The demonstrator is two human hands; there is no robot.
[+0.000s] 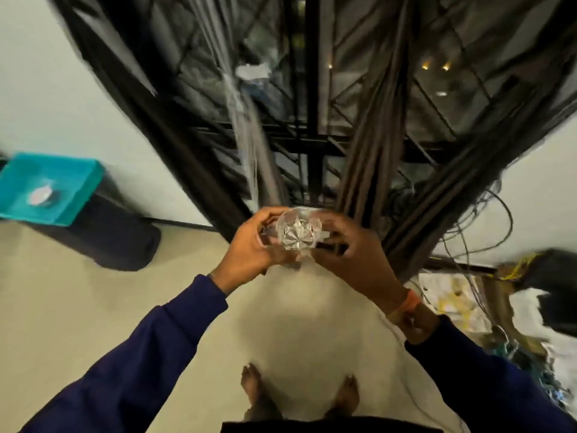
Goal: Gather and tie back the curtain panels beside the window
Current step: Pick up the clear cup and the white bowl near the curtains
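The left hand (246, 248) and right hand (349, 254) meet in front of the body, fingers curled round the two sides of a clear, faceted tieback (296, 234) that looks like crystal or moulded plastic. Both grip it, the left from its side and underneath, the right from its side with fingers wrapped forward; motion blur hides how tightly.

Just beyond the right hand hangs the dark curtain (371, 170), already bunched into long folds that fan upward. Beyond the left hand a sheer panel (249, 145) falls in a thin pale strip, apart from the dark one. Behind both stands the window (312, 98), with a black frame and grille.

The fabric should be soft and light, sliding easily, so the folds are best gathered at about hand height and squeezed into one bundle before anything goes round them. The tieback seems hard and slick, possibly brittle; hold it by its ends, not the facets.

Farther left sits a teal bin (53, 189); farther right, tangled cables (487, 220).
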